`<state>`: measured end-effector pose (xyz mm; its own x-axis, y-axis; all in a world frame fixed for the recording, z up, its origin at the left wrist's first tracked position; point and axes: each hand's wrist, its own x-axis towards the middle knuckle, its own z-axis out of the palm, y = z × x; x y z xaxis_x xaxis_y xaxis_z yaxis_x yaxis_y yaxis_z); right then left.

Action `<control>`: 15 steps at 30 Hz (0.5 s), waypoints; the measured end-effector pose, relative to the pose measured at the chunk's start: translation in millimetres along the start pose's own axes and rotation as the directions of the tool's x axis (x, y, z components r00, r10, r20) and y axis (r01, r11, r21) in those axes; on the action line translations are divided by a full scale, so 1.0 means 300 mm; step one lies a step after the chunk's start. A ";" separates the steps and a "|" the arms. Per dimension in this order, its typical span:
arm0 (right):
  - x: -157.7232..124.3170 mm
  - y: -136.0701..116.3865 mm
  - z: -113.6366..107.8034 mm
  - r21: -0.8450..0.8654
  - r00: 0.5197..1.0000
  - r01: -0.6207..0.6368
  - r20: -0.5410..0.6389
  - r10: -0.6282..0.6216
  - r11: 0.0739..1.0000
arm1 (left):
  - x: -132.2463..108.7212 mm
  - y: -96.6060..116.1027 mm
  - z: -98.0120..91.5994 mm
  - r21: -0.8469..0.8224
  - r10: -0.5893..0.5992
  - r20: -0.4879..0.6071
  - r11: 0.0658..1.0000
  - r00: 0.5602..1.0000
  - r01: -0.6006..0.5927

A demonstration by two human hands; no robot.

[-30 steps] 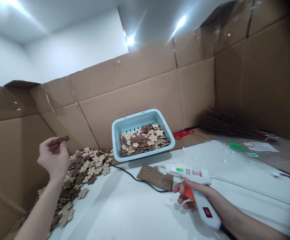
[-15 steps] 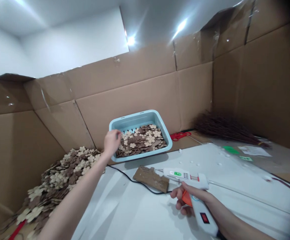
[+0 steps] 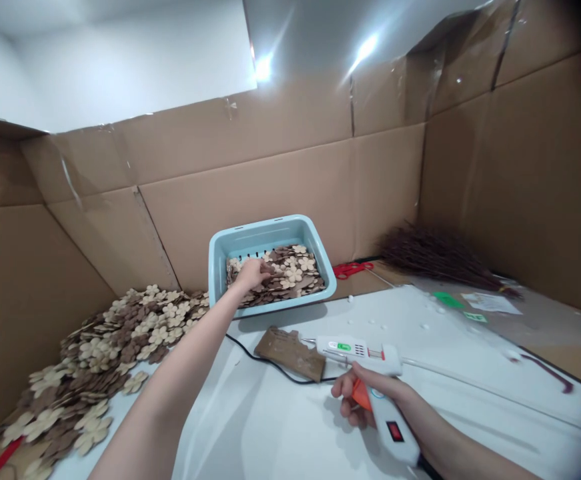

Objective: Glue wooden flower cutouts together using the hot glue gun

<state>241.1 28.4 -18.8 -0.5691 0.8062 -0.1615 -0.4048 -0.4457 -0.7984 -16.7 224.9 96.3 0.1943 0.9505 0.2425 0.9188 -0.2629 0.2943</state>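
My left hand [image 3: 253, 273] reaches into a light blue plastic basket [image 3: 324, 257], its fingers curled together down at the flower cutouts [image 3: 293, 275]. Brown and cream flowers fill the basket in a loose heap. Whether a flower is between the fingertips I cannot make out. In my right hand [image 3: 370, 393] is a white hot glue gun [image 3: 360, 350] with an orange trigger, a clear glue stick running out of its back. Its metal nozzle points left, over a glue-stained piece of cardboard [image 3: 290, 353] on the white table.
A large pile of brown and cream flowers [image 3: 135, 327] spreads along the left. Red scissors [image 3: 351, 269] lie right of the basket, near a bundle of dark twigs [image 3: 435, 257]. A black cord [image 3: 255, 357] crosses the white table [image 3: 250, 427]. Cardboard walls [image 3: 270, 173] surround the table.
My left hand has moved from the basket's left rim rightward and inward over the flowers. The view has shifted slightly; the right hand still holds the glue gun.
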 end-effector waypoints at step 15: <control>-0.004 -0.005 0.005 -0.011 0.999 0.045 -0.010 -0.045 0.999 | -0.231 -0.015 -0.061 -0.842 -0.180 0.087 0.513 0.980 0.169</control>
<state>241.3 27.5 -16.4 -0.5430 0.8294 -0.1316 -0.4222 -0.4050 -0.8110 -40.7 157.1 95.0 0.0547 0.9930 0.1042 0.2150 -0.1136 0.9700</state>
